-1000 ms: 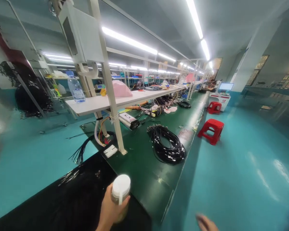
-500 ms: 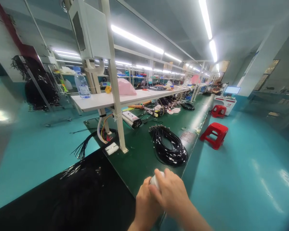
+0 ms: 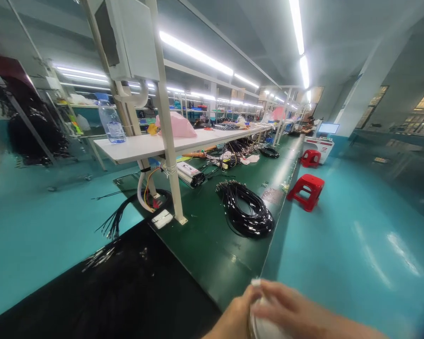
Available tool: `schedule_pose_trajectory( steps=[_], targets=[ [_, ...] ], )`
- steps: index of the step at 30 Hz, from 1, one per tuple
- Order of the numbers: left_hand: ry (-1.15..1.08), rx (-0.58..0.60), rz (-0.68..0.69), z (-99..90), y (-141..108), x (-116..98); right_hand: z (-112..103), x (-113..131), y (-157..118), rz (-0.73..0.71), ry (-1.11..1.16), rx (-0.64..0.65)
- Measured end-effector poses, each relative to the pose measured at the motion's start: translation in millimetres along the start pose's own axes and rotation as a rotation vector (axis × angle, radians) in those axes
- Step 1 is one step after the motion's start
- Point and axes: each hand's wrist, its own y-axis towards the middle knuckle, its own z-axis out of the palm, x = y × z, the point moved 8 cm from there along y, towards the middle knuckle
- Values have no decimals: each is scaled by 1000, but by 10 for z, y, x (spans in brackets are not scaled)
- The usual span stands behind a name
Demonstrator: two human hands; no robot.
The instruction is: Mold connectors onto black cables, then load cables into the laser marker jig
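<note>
At the bottom edge, right of centre, my left hand point(image 3: 236, 316) is wrapped round a white roundish object point(image 3: 265, 327), partly cut off by the frame. My right hand point(image 3: 289, 303) lies over the same object from the right, slightly blurred, its fingers closed on it. A small white end point(image 3: 256, 282) shows at the fingertips. Both hands are close together above the near edge of the green bench point(image 3: 212, 245). Beyond them rests a coiled bundle of black cables point(image 3: 256, 221).
A black surface point(image 3: 127, 292) lies at left. A post point(image 3: 169, 141) rises beside a white shelf point(image 3: 134, 148) with a water bottle point(image 3: 111, 120) and pink bag point(image 3: 176, 126). Red stools point(image 3: 308, 190) stand at right. A person point(image 3: 307, 126) is far back.
My hands have moved right and down in the view with the white object, which is now partly out of frame. The view has shifted, and the cable coil remains on the bench.
</note>
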Motion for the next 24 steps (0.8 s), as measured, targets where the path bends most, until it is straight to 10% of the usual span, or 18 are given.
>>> schedule_pose_trajectory(
  steps=[5,10,17,24],
  targets=[
    [108,-112,-73,-81,-59,-181,-98,-91,-65,345,-148,150],
    [131,-85,0,-73,-100,-290,-215,174,13,125,-119,193],
    [128,-47,-26,-42,-183,-416,-132,137,106,250,-255,166],
    [58,44,111,-16,-219,-737,-421,492,-26,-37,-186,-38]
  ],
)
